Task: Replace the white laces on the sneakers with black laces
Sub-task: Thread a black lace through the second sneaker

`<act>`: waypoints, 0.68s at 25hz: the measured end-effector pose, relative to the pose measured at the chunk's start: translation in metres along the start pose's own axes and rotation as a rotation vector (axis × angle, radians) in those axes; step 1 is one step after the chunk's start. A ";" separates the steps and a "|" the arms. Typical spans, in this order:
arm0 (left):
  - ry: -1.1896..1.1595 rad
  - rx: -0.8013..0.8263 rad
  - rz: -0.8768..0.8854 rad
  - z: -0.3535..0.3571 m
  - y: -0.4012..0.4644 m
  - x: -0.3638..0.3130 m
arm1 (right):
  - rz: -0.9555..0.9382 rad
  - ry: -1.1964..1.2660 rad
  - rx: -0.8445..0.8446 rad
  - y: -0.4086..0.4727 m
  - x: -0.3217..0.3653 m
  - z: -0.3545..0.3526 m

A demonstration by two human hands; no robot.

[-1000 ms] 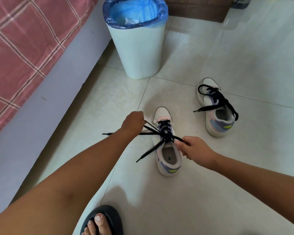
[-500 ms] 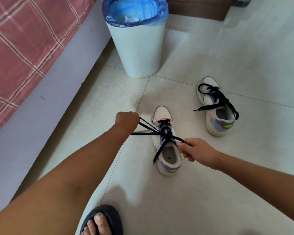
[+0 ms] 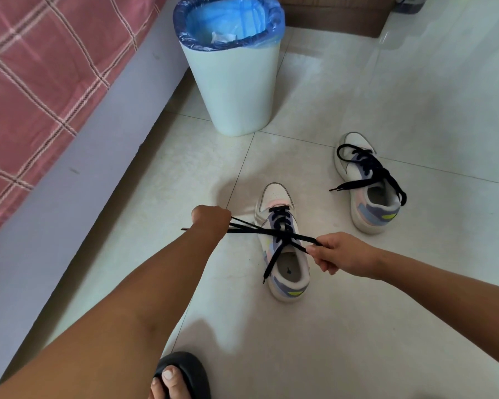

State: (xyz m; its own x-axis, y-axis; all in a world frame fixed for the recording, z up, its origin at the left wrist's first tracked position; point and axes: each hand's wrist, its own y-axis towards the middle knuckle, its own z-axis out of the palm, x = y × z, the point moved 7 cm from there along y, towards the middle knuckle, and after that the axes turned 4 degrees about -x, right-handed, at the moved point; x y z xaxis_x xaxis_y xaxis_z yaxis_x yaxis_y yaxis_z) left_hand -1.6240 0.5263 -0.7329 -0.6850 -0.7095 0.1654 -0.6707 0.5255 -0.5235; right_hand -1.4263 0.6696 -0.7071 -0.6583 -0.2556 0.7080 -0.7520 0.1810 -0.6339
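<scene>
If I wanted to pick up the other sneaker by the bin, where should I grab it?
Grab the white sneaker with loose black laces at its heel collar, coming from above. The opening faces up and is clear, so fingers can hook inside. Avoid the laces; they hang untied and would slip.

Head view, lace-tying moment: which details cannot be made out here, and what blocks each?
- Left hand: seen from its back, so its fingers' hold on the black lace of the nearer white pastel-panelled sneaker is hidden.
- White scrap inside the blue-lined white plastic bin: mostly below the rim; what it is is unclear.
- Foot in a black slide sandal: cut off by the bottom edge.
</scene>
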 end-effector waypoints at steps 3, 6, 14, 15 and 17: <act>-0.408 -0.203 -0.084 -0.020 -0.001 0.006 | -0.009 0.251 -0.236 0.012 0.011 -0.023; -1.053 -0.379 -0.024 -0.045 -0.018 -0.001 | 0.103 0.776 -0.265 0.026 0.017 -0.020; -1.358 -0.240 0.302 -0.117 -0.038 -0.061 | -0.152 -0.168 -0.046 0.037 0.068 0.022; -1.260 -0.164 0.313 -0.109 -0.035 -0.067 | -0.135 -0.081 -0.067 0.036 0.070 0.020; -1.040 0.026 0.327 -0.082 -0.034 -0.075 | -0.054 0.123 -0.089 0.034 0.067 0.014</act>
State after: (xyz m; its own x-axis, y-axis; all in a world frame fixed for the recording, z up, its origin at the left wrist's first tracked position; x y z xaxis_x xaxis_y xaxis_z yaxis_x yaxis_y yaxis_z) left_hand -1.5734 0.6000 -0.6595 -0.2448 -0.5938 -0.7665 -0.4854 0.7594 -0.4332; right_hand -1.4956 0.6454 -0.6860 -0.6119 -0.1500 0.7765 -0.7828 0.2551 -0.5676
